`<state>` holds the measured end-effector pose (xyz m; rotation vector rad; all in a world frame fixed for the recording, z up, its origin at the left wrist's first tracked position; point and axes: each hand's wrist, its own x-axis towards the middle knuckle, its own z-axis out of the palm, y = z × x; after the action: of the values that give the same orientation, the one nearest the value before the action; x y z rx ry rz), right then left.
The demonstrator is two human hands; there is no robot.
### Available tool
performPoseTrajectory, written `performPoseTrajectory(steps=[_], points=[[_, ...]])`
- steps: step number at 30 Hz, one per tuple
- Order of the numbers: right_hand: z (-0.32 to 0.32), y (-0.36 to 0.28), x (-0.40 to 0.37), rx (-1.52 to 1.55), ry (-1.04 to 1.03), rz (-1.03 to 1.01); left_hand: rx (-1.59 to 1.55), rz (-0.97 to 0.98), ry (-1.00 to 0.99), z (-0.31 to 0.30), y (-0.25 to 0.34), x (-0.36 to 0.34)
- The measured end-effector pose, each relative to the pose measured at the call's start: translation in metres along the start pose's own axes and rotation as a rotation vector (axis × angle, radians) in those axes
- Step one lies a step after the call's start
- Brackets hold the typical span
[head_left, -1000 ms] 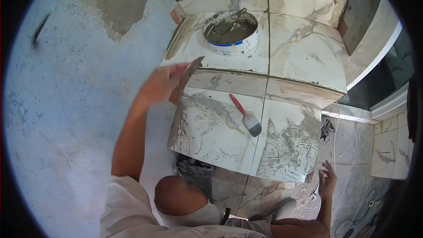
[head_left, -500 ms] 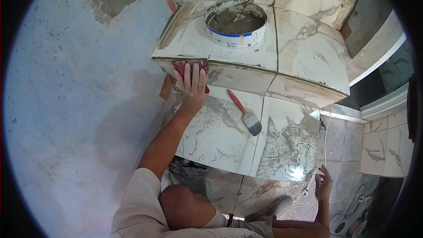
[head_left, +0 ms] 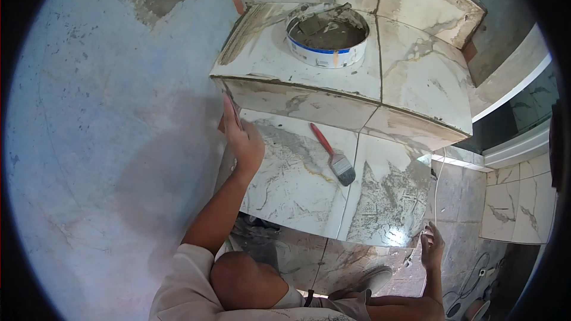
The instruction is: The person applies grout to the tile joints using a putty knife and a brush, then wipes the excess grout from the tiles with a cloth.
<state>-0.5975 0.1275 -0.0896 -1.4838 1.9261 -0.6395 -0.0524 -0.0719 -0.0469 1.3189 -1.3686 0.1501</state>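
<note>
Scraper gripped by the left hand near the upper step's front-left corner — right hand loosely curled, whether around anything I cannot tell.

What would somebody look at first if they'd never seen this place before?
Probably the round white tub of grey paste, sitting on the upper step. Next, the red-handled brush lying on the lower step. Then the left hand, holding a thin tool by the upper step's left end.
</note>
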Motion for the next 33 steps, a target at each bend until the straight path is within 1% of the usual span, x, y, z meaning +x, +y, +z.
performPoseTrajectory(steps=[2, 3, 5, 7, 9, 10, 12, 13, 15, 17, 18, 20, 24, 26, 27, 29, 30, 32, 33], points=[[0.002, 0.002, 0.001, 0.009, -0.014, -0.005, -0.176, -0.271, -0.013, 0.007, 0.017, 0.018], [0.002, 0.002, 0.003, 0.013, -0.016, -0.007, -0.176, -0.265, -0.010, 0.016, 0.028, 0.018], [0.001, -0.001, 0.005, 0.012, -0.005, -0.016, -0.110, -0.104, -0.022, 0.040, 0.051, 0.009], [0.002, -0.003, 0.003, 0.009, 0.002, -0.014, -0.090, 0.006, -0.175, 0.056, 0.066, -0.013], [0.002, -0.003, 0.003, 0.015, -0.022, -0.006, -0.073, 0.207, -0.482, 0.055, 0.079, -0.032], [0.002, -0.003, 0.002, 0.012, -0.025, -0.005, -0.072, 0.203, -0.483, 0.050, 0.082, -0.039], [-0.001, -0.004, 0.002, 0.014, -0.014, -0.010, -0.064, 0.370, -0.557, 0.049, 0.089, -0.049], [-0.003, -0.002, 0.002, 0.013, -0.005, -0.009, -0.071, 0.376, -0.555, 0.047, 0.089, -0.047], [-0.004, 0.003, 0.000, 0.032, 0.026, -0.023, -0.003, 0.285, -0.403, 0.026, 0.078, -0.036], [-0.005, 0.003, -0.003, 0.030, 0.029, -0.008, 0.091, 0.242, -0.280, 0.015, 0.057, -0.022], [-0.005, 0.004, -0.004, 0.021, 0.023, 0.003, 0.092, 0.246, -0.287, 0.015, 0.052, -0.018], [-0.003, 0.006, -0.004, 0.026, 0.014, 0.004, 0.145, 0.194, -0.195, 0.017, 0.045, -0.007], [-0.002, -0.003, 0.000, 0.020, -0.002, 0.016, 0.154, 0.187, -0.218, 0.049, 0.055, -0.008], [-0.001, -0.006, 0.002, 0.018, -0.012, 0.017, 0.136, 0.271, -0.356, 0.051, 0.071, -0.014], [-0.001, -0.007, 0.002, 0.015, -0.030, 0.025, 0.139, 0.268, -0.355, 0.048, 0.075, -0.022], [0.002, -0.004, 0.002, 0.042, -0.028, 0.005, 0.023, 0.307, -0.545, 0.043, 0.081, -0.035], [0.001, -0.003, 0.002, 0.071, -0.021, -0.008, 0.022, 0.305, -0.543, 0.038, 0.080, -0.036], [-0.001, -0.004, 0.002, 0.050, -0.006, -0.007, 0.017, 0.256, -0.389, 0.021, 0.081, -0.021], [-0.003, -0.005, 0.001, 0.031, 0.003, -0.003, 0.073, 0.193, -0.391, 0.008, 0.082, -0.009]])
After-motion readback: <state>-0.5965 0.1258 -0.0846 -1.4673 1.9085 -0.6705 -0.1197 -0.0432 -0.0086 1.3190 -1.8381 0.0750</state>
